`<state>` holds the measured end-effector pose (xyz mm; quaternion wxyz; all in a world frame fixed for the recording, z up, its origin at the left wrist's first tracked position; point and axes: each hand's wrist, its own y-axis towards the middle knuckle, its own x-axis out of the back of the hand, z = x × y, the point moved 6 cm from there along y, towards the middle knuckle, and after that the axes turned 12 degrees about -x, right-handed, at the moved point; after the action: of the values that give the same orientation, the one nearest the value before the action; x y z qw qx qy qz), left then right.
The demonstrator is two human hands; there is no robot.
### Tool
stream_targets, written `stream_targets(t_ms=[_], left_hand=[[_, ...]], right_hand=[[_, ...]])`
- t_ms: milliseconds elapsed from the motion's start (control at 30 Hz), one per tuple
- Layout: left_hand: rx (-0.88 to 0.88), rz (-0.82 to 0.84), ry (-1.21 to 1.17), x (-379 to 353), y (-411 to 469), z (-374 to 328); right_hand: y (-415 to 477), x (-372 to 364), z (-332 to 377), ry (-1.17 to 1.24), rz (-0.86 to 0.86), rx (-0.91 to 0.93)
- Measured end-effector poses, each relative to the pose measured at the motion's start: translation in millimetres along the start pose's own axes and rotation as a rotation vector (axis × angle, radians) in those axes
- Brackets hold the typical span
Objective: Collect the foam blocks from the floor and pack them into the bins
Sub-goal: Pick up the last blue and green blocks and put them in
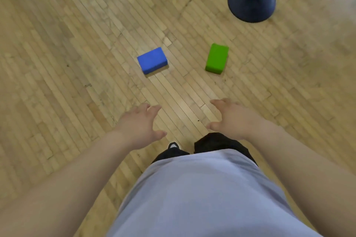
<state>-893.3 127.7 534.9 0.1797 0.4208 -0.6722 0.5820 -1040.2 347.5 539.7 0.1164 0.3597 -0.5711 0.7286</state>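
A blue foam block [152,60] and a green foam block [217,58] lie apart on the wooden floor [77,54]. Both hands, the left hand [139,125] and the right hand [232,119], hover before them with fingers released, holding nothing. No writing is readable on the blocks. A black round stand base [251,2] stands beyond.

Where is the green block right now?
In the head view, the green block lies on the wooden floor, right of the blue block, ahead of the right hand.
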Motion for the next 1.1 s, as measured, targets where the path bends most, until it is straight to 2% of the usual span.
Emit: stream_targets(t_ms=[200,400,633,900,1100], left_hand=[[0.051,0.016,-0.026,56,97,43],[0.181,0.039,-0.083,101,165,73],[0.292,-0.045,-0.183,150,263,139],[0.297,0.02,-0.275,161,433,268],[0.299,0.097,-0.291,71,612,389]], right_hand=[[104,73,16,0.011,-0.002,0.009],[205,147,36,-0.116,0.04,0.089],[324,203,84,-0.297,0.023,0.142],[496,189,124,-0.185,0.153,-0.021],[706,98,180,-0.148,0.156,0.014]])
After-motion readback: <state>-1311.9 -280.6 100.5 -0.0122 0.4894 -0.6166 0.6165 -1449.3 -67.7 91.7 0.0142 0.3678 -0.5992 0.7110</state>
